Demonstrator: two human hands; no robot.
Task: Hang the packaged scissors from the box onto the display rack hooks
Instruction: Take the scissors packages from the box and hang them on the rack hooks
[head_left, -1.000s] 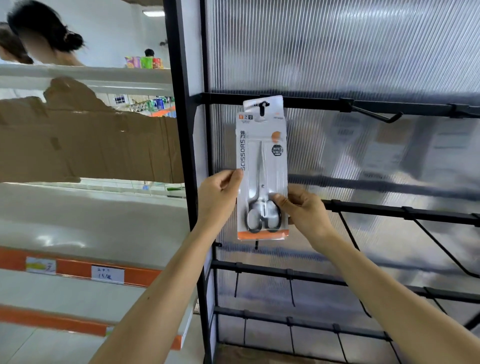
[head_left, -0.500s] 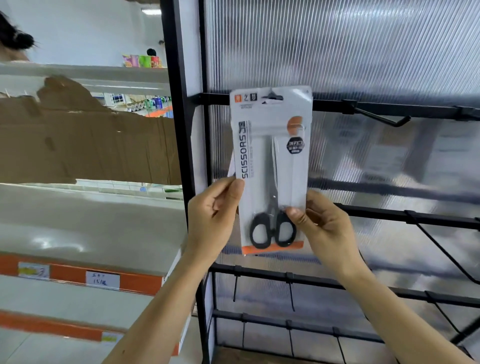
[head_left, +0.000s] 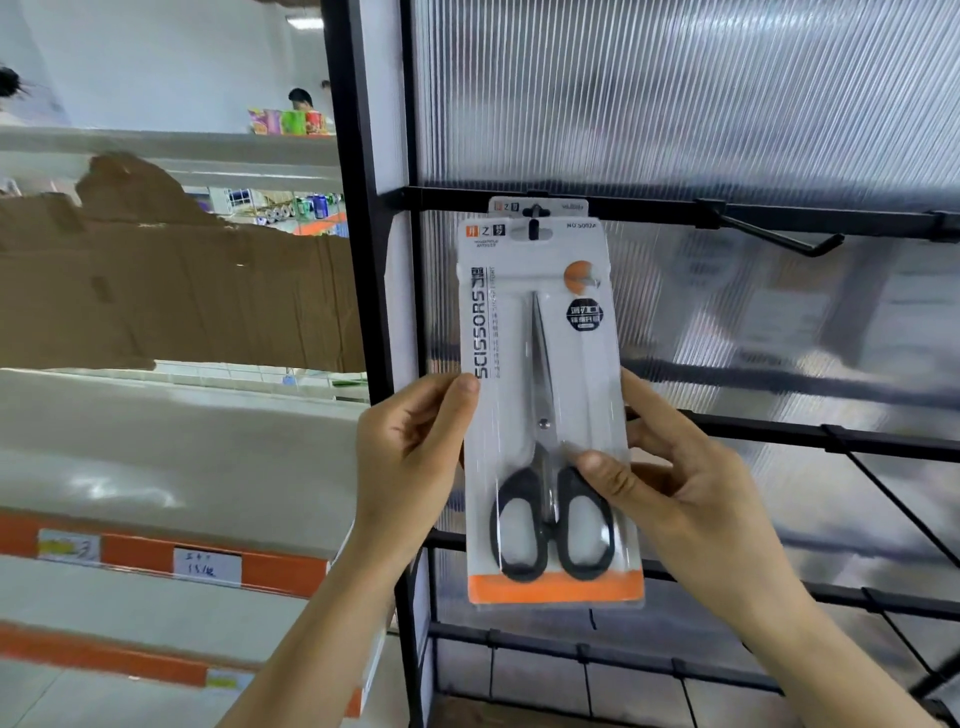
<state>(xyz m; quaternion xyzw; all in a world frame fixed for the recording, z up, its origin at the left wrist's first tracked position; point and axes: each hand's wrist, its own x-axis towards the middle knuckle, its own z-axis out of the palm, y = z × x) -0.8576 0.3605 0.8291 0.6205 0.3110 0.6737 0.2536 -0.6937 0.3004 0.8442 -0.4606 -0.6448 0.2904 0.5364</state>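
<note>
A packaged pair of black-handled scissors (head_left: 545, 364) on a white card with an orange base hangs upright in front of the display rack. Its hang hole sits on a black hook (head_left: 535, 228) on the rack's top bar (head_left: 649, 210). Another card's top edge (head_left: 566, 206) peeks out behind it on the same hook. My left hand (head_left: 415, 457) holds the card's left edge, thumb on its front. My right hand (head_left: 675, 488) pinches the right edge near the handles. The box is out of view.
A bare hook (head_left: 779, 241) sticks out from the top bar to the right. Lower bars with more hooks (head_left: 857, 499) run across the ribbed translucent panel. The rack's black upright post (head_left: 358, 312) stands left. Beyond it are white shelves with orange price strips (head_left: 156, 558) and torn cardboard (head_left: 182, 296).
The view has drawn closer. A second scissors package, held in both hands, now sits on the hook in front of the first one. Both hands keep their hold.
</note>
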